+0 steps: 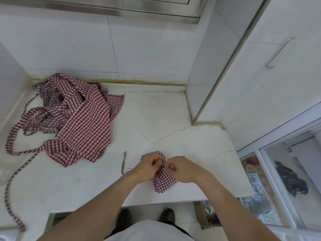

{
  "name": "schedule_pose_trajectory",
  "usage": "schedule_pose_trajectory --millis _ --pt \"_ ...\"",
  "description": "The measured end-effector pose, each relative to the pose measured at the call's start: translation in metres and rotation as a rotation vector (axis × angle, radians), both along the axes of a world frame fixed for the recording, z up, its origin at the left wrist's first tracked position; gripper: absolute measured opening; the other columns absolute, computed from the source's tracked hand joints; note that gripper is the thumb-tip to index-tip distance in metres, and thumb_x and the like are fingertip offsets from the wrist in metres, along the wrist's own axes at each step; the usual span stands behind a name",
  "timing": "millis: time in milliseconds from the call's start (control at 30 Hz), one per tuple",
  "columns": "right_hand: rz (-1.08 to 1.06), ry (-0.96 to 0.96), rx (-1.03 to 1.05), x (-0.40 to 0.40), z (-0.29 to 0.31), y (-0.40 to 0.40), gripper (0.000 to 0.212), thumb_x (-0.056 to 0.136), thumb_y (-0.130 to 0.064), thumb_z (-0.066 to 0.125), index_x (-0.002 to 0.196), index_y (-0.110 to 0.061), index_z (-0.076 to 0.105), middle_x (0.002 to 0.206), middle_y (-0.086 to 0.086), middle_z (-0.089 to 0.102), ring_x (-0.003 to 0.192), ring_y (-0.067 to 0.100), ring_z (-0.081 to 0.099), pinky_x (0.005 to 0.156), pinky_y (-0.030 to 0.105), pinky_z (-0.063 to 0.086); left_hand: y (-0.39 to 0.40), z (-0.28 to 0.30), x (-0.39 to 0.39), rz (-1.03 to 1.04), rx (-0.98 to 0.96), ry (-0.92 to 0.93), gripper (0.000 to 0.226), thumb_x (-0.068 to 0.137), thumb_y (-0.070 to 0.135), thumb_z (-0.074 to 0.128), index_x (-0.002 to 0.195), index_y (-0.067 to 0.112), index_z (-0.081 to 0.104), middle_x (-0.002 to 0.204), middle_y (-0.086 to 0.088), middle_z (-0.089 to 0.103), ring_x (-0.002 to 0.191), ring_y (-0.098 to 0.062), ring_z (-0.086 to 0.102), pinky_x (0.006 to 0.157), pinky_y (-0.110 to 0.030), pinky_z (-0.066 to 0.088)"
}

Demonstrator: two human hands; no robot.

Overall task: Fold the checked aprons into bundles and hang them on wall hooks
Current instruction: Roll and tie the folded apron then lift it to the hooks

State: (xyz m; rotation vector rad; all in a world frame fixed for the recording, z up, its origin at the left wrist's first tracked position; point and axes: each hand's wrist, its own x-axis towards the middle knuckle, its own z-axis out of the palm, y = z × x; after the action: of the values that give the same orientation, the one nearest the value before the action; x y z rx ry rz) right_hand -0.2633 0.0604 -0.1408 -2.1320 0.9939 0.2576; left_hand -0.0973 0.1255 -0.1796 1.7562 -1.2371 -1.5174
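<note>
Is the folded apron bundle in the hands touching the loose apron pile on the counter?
Apart. The head view shows bare counter between the bundle and the pile.

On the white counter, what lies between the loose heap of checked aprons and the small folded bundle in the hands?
In the head view, bare white counter and one thin checked strap separate the heap from the bundle.

White cracked counter [173,119]: loose apron heap [76,119] far-left, folded apron bundle [163,181] near edge.
</note>
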Motion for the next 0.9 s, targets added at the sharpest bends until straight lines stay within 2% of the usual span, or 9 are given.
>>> schedule_pose_trajectory --millis 100,200,267,400,467,567,667,767,900 --pt "0.111 0.047 -0.025 0.004 0.010 -0.001 0.022 0.096 -0.016 0.052 0.102 -0.012 0.073 0.091 -0.004 0.068 0.080 0.013 0.060 0.075 0.028 0.050 0.001 0.002 -0.003 -0.183 0.009 -0.069 0.028 0.106 0.019 0.037 0.113 0.025 0.063 0.087 0.004 0.064 0.069 -0.001 0.054 0.063 -0.017 0.044" --pt "0.049 -0.058 -0.055 0.009 0.012 -0.006 0.018 0.095 -0.015 0.057 0.103 -0.014 0.074 0.105 -0.001 0.071 0.092 0.011 0.062 0.085 0.027 0.051 -0.001 0.012 -0.007 -0.269 0.159 -0.003 0.026 0.103 0.015 0.036 0.091 0.027 0.055 0.064 -0.003 0.048 0.051 -0.003 0.038 0.050 -0.020 0.028" --pt "0.005 -0.108 -0.092 0.009 0.008 -0.009 0.013 0.096 -0.019 0.060 0.102 -0.015 0.071 0.102 -0.001 0.071 0.088 0.008 0.061 0.081 0.024 0.050 -0.003 0.015 -0.007 -0.244 0.268 0.081 0.024 0.101 0.017 0.038 0.084 0.025 0.053 0.058 0.007 0.037 0.046 -0.006 0.029 0.047 -0.023 0.020" --pt "-0.098 -0.167 -0.044 0.001 -0.002 -0.010 0.007 0.091 -0.014 0.063 0.092 -0.020 0.060 0.086 -0.011 0.062 0.070 -0.007 0.055 0.064 0.013 0.042 -0.004 0.015 -0.004 -0.278 0.292 0.050 0.024 0.098 0.035 0.044 0.078 0.022 0.049 0.058 0.012 0.038 0.051 -0.009 0.028 0.050 -0.024 0.021" --pt "-0.119 -0.175 0.021 -0.005 -0.008 -0.007 0.014 0.083 -0.010 0.065 0.082 -0.023 0.060 0.082 -0.013 0.060 0.071 -0.005 0.054 0.065 0.014 0.041 -0.003 0.012 -0.003 -0.266 0.242 0.026 0.031 0.101 0.034 0.043 0.072 0.022 0.043 0.057 0.010 0.035 0.050 -0.009 0.027 0.049 -0.024 0.021" --pt "-0.146 -0.199 0.067 -0.011 -0.017 -0.001 0.020 0.080 -0.015 0.071 0.078 -0.033 0.062 0.090 -0.010 0.060 0.082 0.003 0.056 0.076 0.017 0.044 0.000 0.010 -0.003 -0.204 0.260 0.129 0.036 0.102 0.033 0.044 0.068 0.022 0.040 0.054 0.010 0.033 0.047 -0.008 0.026 0.048 -0.023 0.020" --pt "-0.173 -0.229 0.113 -0.011 -0.020 0.005 0.020 0.078 -0.026 0.079 0.078 -0.040 0.064 0.097 -0.009 0.060 0.083 -0.004 0.054 0.078 0.014 0.041 0.002 0.008 -0.001 -0.133 0.296 0.223 0.036 0.103 0.032 0.044 0.068 0.022 0.042 0.054 0.010 0.034 0.048 -0.008 0.022 0.047 -0.022 0.016" --pt "-0.215 -0.258 0.104 -0.011 -0.024 0.007 0.019 0.078 -0.028 0.081 0.072 -0.037 0.065 0.095 -0.007 0.059 0.080 -0.010 0.052 0.075 0.013 0.039 0.004 0.004 -0.002 -0.068 0.285 0.258 0.036 0.104 0.032 0.043 0.069 0.022 0.043 0.055 0.009 0.034 0.048 -0.008 0.022 0.046 -0.022 0.017" --pt "-0.263 -0.274 0.118 -0.011 -0.027 0.010 0.016 0.082 -0.020 0.075 0.073 -0.025 0.063 0.090 -0.008 0.057 0.075 -0.008 0.052 0.073 0.012 0.038 0.004 0.000 -0.006 0.001 0.203 0.187 0.028 0.105 0.032 0.042 0.079 0.021 0.047 0.060 0.008 0.039 0.048 -0.007 0.028 0.045 -0.021 0.020"
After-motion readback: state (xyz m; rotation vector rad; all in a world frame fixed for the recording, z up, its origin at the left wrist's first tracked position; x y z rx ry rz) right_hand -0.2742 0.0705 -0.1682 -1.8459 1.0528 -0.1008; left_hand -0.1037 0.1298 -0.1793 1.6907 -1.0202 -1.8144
